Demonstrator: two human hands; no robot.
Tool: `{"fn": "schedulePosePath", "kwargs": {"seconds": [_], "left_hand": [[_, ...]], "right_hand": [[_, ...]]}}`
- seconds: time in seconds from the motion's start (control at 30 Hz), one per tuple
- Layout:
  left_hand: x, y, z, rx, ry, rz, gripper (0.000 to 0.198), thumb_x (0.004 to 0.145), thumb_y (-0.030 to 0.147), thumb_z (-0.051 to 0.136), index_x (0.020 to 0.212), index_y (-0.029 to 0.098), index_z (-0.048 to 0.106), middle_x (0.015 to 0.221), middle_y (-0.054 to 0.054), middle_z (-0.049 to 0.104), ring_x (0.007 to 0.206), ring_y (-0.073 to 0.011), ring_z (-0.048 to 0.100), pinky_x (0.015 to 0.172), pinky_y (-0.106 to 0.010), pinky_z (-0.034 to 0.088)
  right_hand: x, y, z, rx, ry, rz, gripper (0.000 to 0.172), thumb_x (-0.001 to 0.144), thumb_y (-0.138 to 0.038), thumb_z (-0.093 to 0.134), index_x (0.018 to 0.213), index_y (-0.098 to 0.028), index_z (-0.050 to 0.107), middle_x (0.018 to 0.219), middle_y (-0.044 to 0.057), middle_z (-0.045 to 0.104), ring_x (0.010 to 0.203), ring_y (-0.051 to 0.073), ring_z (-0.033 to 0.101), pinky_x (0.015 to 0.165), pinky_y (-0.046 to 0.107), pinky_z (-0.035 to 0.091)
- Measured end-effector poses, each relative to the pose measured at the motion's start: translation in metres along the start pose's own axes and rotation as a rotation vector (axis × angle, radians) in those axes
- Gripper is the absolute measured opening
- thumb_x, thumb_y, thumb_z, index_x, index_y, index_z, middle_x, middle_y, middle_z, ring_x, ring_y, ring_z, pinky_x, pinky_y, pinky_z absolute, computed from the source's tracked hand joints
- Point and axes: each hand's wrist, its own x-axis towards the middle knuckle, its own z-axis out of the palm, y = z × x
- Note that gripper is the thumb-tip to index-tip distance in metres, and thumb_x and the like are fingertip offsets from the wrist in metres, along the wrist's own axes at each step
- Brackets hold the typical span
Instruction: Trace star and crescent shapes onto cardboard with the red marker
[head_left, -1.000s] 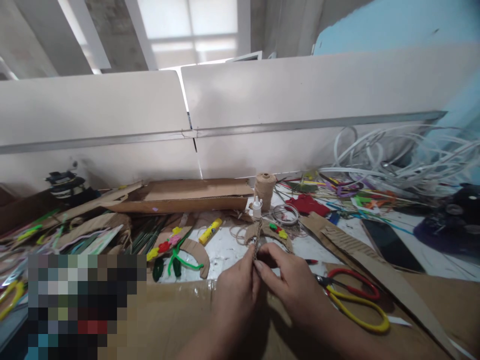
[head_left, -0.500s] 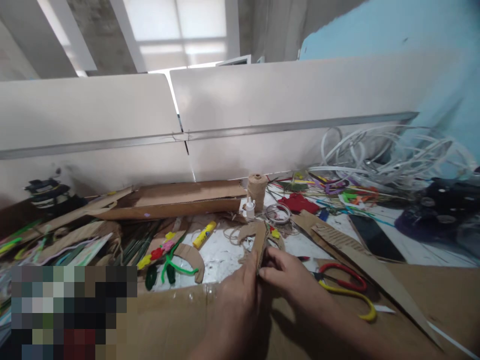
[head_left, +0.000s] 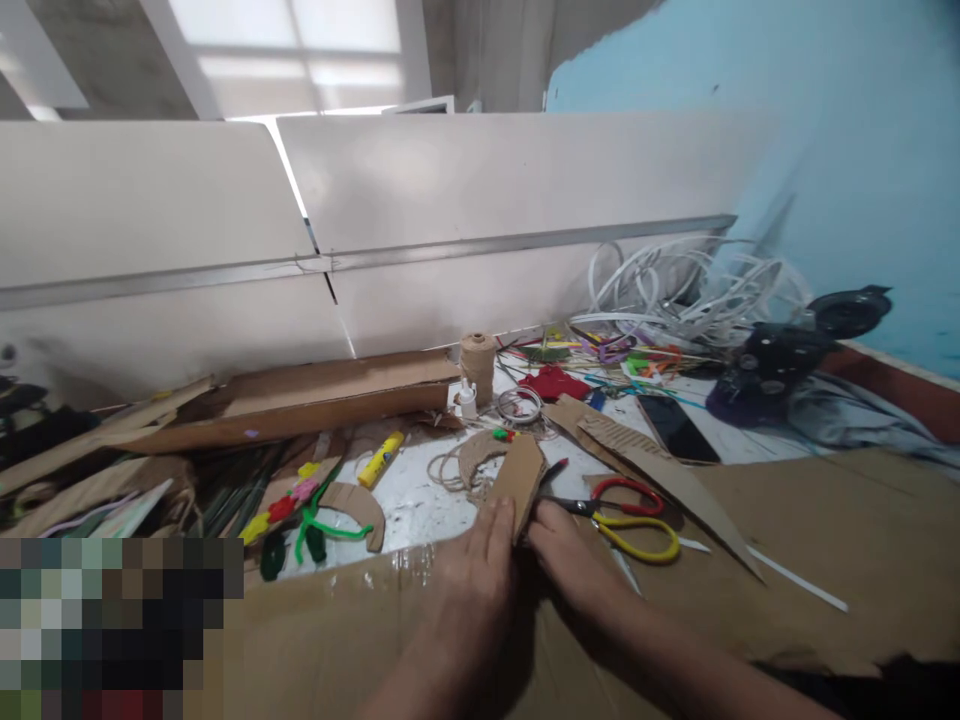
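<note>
Cardboard piece (head_left: pixel 519 482) is pinched between both hands, standing up at a tilt, with its lower end hidden between them. The left hand (head_left: pixel 469 590) is half open, its fingers kept long and pressed to the piece's left side. The right hand (head_left: pixel 570 560) is curled in more at the right side, though how hard it's gripping can't be told from this angle. Both hands are resting over a big cardboard sheet (head_left: pixel 810 530).

Just ahead of the hands, a curved cardboard arch (head_left: pixel 480 452) sits by a loose tangle of twine (head_left: pixel 448 472). Right beside the right hand, red-and-yellow scissors (head_left: pixel 634 520) lie with their blades pointing toward it, and a long cardboard strip (head_left: pixel 660 470) runs off beyond them. Left of the hands are a crescent cardboard cut-out (head_left: pixel 352 505) and a yellow glue stick (head_left: pixel 380 459).

Tip, for what it's worth: flat finger pads are probably better here than fingertips, since card this size gets dented easily. Keeping the grip near the edges should also leave the middle of the piece free and easier to see.
</note>
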Motion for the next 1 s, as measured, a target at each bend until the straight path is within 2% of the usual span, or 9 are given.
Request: {"fn": "schedulePosePath", "kwargs": {"seconds": [0.1,0.23,0.37,0.47,0.67,0.87,1.0], "left_hand": [[0.007,-0.004,-0.002,-0.078,-0.024,-0.046,0.059,0.093,0.005,0.057,0.151,0.012,0.052,0.13,-0.02,0.079,0.105,-0.0307,0.081,0.085,-0.042,0.068],[0.017,-0.012,-0.01,-0.165,-0.089,-0.132,0.042,0.103,0.013,0.052,0.144,0.017,0.061,0.114,-0.014,0.084,0.091,-0.0265,0.082,0.077,-0.037,0.066],[0.019,-0.015,-0.018,-0.279,-0.146,-0.265,0.041,0.109,0.023,0.051,0.149,0.025,0.061,0.115,-0.01,0.084,0.093,-0.0253,0.082,0.076,-0.033,0.063],[0.017,-0.015,-0.019,-0.321,-0.153,-0.322,0.043,0.109,0.024,0.053,0.15,0.028,0.062,0.12,-0.009,0.083,0.098,-0.0244,0.081,0.079,-0.031,0.061],[0.017,-0.01,-0.021,-0.342,-0.113,-0.342,0.044,0.108,0.022,0.054,0.152,0.029,0.061,0.126,-0.008,0.082,0.104,-0.0251,0.08,0.087,-0.034,0.061],[0.016,-0.005,-0.021,-0.309,-0.095,-0.325,0.05,0.106,0.015,0.054,0.154,0.03,0.058,0.126,-0.008,0.081,0.1,-0.024,0.079,0.086,-0.035,0.061],[0.012,-0.005,-0.018,-0.236,-0.083,-0.23,0.054,0.102,0.013,0.056,0.154,0.026,0.056,0.118,-0.01,0.083,0.092,-0.0246,0.08,0.082,-0.036,0.063]], "right_hand": [[-0.004,0.001,-0.004,0.116,-0.047,0.043,0.025,0.082,-0.037,0.058,0.093,-0.022,0.075,0.1,0.01,0.078,0.099,0.031,0.069,0.093,0.042,0.055],[-0.004,-0.004,-0.019,0.245,-0.117,0.083,0.029,0.086,-0.046,0.063,0.096,-0.022,0.076,0.097,0.01,0.078,0.094,0.031,0.07,0.085,0.041,0.055],[0.0,-0.006,-0.023,0.298,-0.143,0.122,0.034,0.089,-0.054,0.073,0.098,-0.022,0.075,0.091,0.006,0.073,0.082,0.025,0.066,0.072,0.034,0.05],[0.003,-0.005,-0.019,0.32,-0.176,0.115,0.035,0.085,-0.052,0.08,0.101,-0.021,0.073,0.09,0.004,0.07,0.08,0.022,0.062,0.071,0.033,0.045],[0.003,-0.004,-0.019,0.314,-0.187,0.073,0.033,0.087,-0.049,0.078,0.101,-0.02,0.074,0.09,0.003,0.068,0.082,0.021,0.059,0.074,0.034,0.044],[0.0,-0.01,-0.02,0.304,-0.191,0.11,0.033,0.084,-0.048,0.076,0.099,-0.019,0.072,0.09,0.005,0.069,0.083,0.023,0.061,0.074,0.034,0.045],[-0.002,-0.02,-0.021,0.228,-0.167,0.095,0.023,0.081,-0.042,0.07,0.09,-0.021,0.069,0.085,0.003,0.069,0.08,0.022,0.061,0.071,0.033,0.045]]}}
